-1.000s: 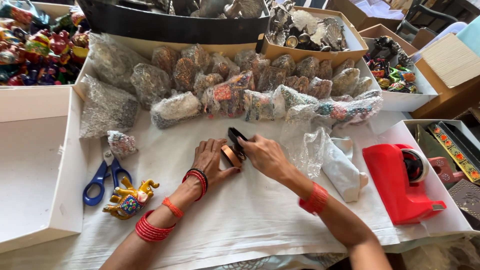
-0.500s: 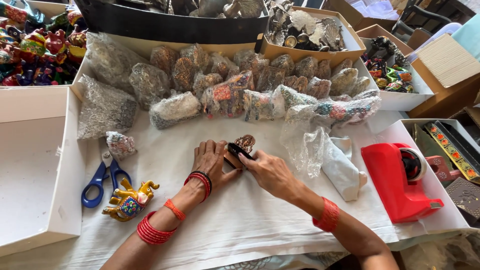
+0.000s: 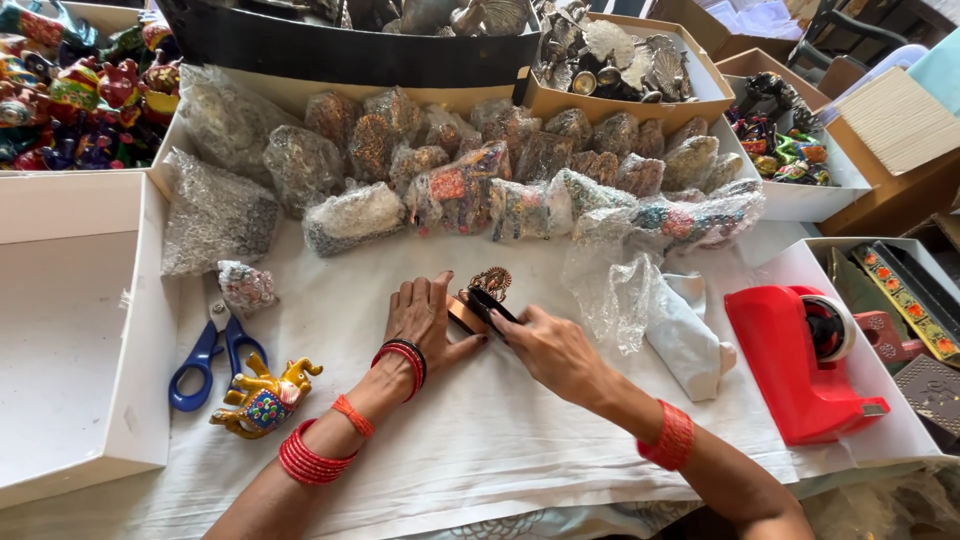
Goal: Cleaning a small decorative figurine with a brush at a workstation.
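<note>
A small copper-coloured figurine (image 3: 482,296) lies on the white-covered surface (image 3: 500,440), squeezed between both hands. The left hand (image 3: 425,318) rests flat with fingers spread, its thumb side touching the figurine, which sits at about 2 o'clock from that hand. The right hand (image 3: 553,350) curls its fingers around the dark lower part of the figurine, which lies at roughly 10 o'clock from it. At 9 o'clock from the left hand lie blue scissors (image 3: 207,358) and a painted yellow elephant (image 3: 262,398). At 3 o'clock from the right hand stands a red tape dispenser (image 3: 800,370), with crumpled bubble wrap (image 3: 625,290) between.
</note>
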